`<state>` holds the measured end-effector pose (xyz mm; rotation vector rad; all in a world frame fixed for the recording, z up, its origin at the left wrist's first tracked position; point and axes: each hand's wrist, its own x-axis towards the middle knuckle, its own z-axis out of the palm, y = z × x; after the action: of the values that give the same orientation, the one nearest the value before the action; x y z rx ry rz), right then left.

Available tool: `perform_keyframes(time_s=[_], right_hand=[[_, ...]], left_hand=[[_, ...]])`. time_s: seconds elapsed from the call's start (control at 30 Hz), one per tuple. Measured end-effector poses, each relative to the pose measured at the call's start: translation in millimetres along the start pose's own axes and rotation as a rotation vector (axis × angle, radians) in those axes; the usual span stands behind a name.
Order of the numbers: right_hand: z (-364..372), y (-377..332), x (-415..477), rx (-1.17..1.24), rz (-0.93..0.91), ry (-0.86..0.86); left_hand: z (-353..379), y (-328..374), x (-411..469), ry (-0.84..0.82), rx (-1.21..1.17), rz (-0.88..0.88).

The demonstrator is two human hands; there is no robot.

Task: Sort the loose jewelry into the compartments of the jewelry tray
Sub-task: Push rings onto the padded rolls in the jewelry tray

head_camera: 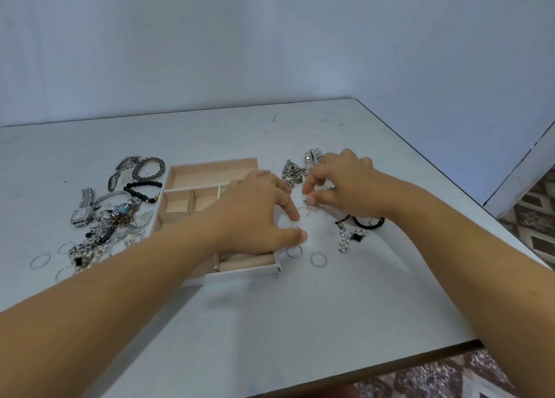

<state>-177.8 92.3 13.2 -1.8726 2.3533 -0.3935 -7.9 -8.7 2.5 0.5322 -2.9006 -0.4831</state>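
Pale wood makes the tray (211,163), which stands on the white table (300,307) with its compartments open to the top. The far long compartment and the two small ones on its left side hold nothing that I can see; the near part is covered by the left forearm.

The left hand (255,214) reaches across the tray to the table just beside its right edge. Its index finger points down and its thumb is stretched out, and a thin ring (295,227) sits between the two tips. I cannot tell if the hand really grips it. A second ring (294,251) and a third ring (318,259) lie near, below the thumb.

The right hand (348,184) is close to the left one but does not touch it. Its fingers are curled, and thumb and index finger pinch a small silver piece (322,202) that is too small to tell.

Around this hand lie a chain (292,172), a metal watch band (312,157), a black cord (365,223) and a pearl piece (345,241).

Left of the tray there is a heap of jewelry (99,238) with a watch (80,213), a brown bracelet (148,168) and a black bead bracelet (142,186).
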Motion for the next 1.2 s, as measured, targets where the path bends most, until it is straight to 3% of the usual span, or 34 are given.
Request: perform_keyframes(time_s=[0.2, 0.57, 0.73, 0.93, 1.2], right_hand=[[3, 0, -1, -0.048, -0.013, -0.033], [6, -6, 5, -0.037, -0.005, -0.082], [1, -10, 6, -0.046, 0.016, -0.153], [-5, -19, 10, -0.063, 0.038, -0.217], [-1, -26, 20, -0.136, 0.053, -0.269]], left_hand=[[-3, 6, 2, -0.003, 0.116, -0.063], [-3, 11, 12, -0.174, 0.153, -0.160], [-1, 10, 4, -0.081, 0.101, -0.051], [-18, -2, -8, 0.191, -0.136, -0.107], [-30, -32, -40, 0.279, -0.035, -0.057]])
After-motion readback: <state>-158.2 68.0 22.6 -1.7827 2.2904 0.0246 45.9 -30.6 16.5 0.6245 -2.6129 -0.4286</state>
